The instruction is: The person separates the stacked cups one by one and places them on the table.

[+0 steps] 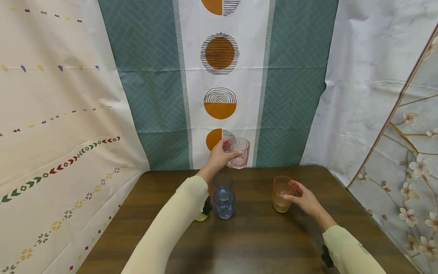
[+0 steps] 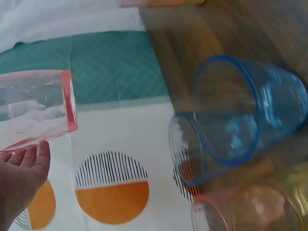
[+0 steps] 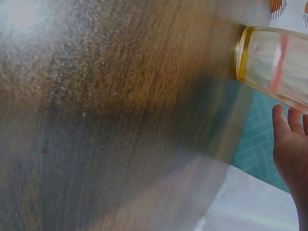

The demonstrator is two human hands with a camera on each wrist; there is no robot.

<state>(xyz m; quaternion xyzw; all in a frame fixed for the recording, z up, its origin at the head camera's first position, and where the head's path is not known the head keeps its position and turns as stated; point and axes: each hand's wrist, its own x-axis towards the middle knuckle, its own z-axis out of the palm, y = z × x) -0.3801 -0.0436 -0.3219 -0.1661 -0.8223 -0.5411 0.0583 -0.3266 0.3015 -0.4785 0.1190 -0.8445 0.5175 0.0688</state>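
My left hand point(image 1: 219, 155) holds a clear pink drinking glass point(image 1: 241, 159) in the air above the table's far edge, fingers and thumb around its side. At the right, my right hand point(image 1: 305, 198) grips a pink glass point(image 1: 281, 184) nested in a yellow glass point(image 1: 281, 209); the pink base shows as a band inside the yellow one in the right wrist view. Below my left forearm stands a blue glass point(image 1: 224, 210), with another bluish glass point(image 1: 222, 179) just behind it. A pink-rimmed glass point(image 2: 250, 209) with yellow glass point(image 2: 299, 185) around its base is mostly hidden by the left sleeve in the head view.
The dark wooden table point(image 1: 253, 243) ends at a hanging patterned cloth point(image 1: 294, 95). A cream embroidered cloth point(image 1: 61, 114) hangs on the left, and a pale floral cloth point(image 1: 393, 160) on the right.
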